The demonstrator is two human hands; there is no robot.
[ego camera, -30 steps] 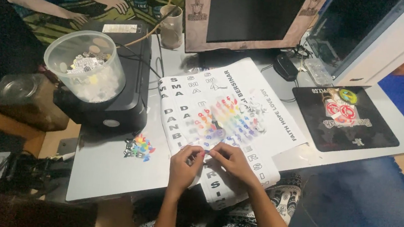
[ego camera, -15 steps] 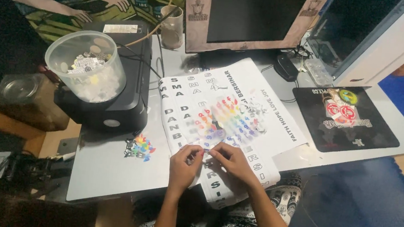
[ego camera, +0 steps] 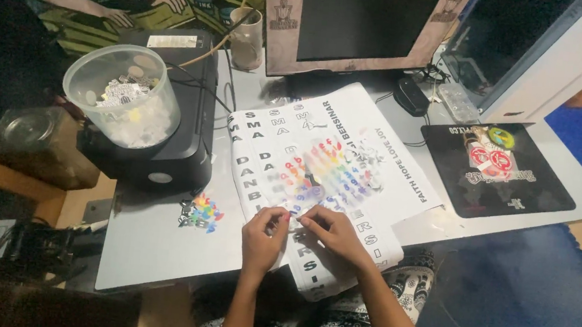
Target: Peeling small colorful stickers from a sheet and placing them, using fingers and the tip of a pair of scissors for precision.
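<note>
Stickers (ego camera: 329,171), small and rainbow-coloured, are spread across the middle of a large white printed sheet (ego camera: 391,159) that is laid on the grey desk (ego camera: 147,249) and hangs over its near edge. At the lower edge of that coloured patch, a tiny piece is pinched between the fingertips of the left hand (ego camera: 263,233) and the right hand (ego camera: 331,231), which are brought close together above the sheet; whether the piece is one sticker cannot be told. A second small heap of coloured stickers (ego camera: 202,213) is seen on the bare desk just left of the sheet. A clear plastic tub (ego camera: 121,97) of scraps is set on a black printer (ego camera: 171,152), and a black mouse pad (ego camera: 497,169) lies to the right.
</note>
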